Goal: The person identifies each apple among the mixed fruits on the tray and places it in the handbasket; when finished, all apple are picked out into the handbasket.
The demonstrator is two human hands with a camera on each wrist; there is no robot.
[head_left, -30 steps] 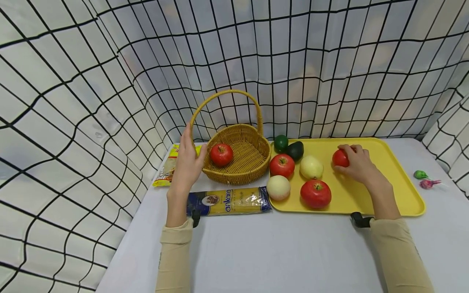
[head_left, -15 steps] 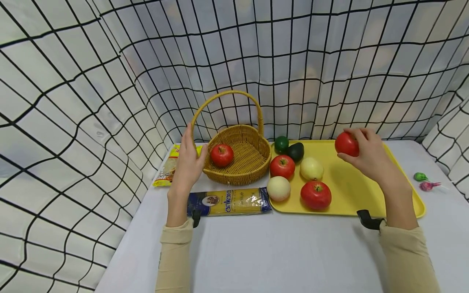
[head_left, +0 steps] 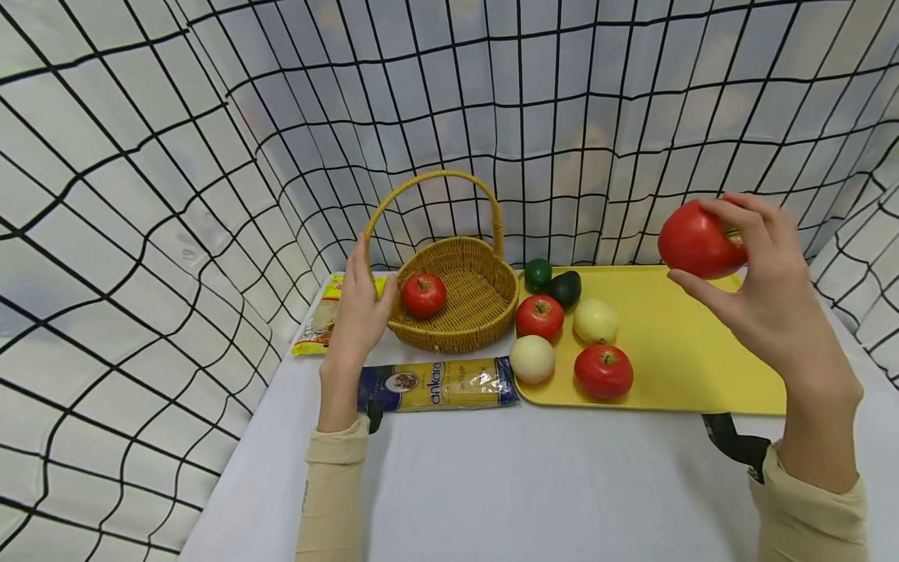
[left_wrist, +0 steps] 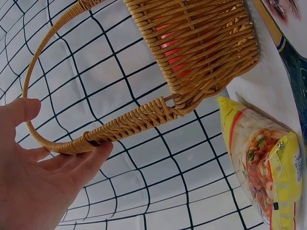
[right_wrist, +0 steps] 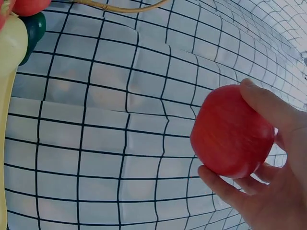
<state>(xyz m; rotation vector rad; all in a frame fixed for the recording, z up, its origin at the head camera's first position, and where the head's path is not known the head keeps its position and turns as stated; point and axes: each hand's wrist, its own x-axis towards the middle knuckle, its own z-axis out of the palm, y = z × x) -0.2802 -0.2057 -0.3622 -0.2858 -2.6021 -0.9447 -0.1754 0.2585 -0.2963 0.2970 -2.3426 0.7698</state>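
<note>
My right hand (head_left: 779, 312) grips a red apple (head_left: 698, 240) between fingers and thumb, raised above the right part of the yellow tray (head_left: 688, 343). In the right wrist view the apple (right_wrist: 232, 132) sits in the fingertips, its smooth side toward the camera. On the left, my left hand (head_left: 361, 308) touches the handle (head_left: 438, 173) of a wicker basket (head_left: 456, 339) with extended fingers. The left wrist view shows those fingers behind the handle (left_wrist: 129, 120), the thumb apart from it. One red apple-like fruit (head_left: 424, 296) lies inside the basket.
Left on the tray are two red fruits (head_left: 604, 371), a pale yellow-green one (head_left: 595, 321), a cream round one (head_left: 531, 359) and two dark green ones (head_left: 564, 289). A pasta pack (head_left: 438, 384) lies before the basket, a yellow food packet (head_left: 319, 320) beside it. Black netting (head_left: 562, 125) surrounds the table.
My right hand has lifted the red apple off the tray and carried it up and to the right, tilting it. My left hand and the basket have stayed in place.
</note>
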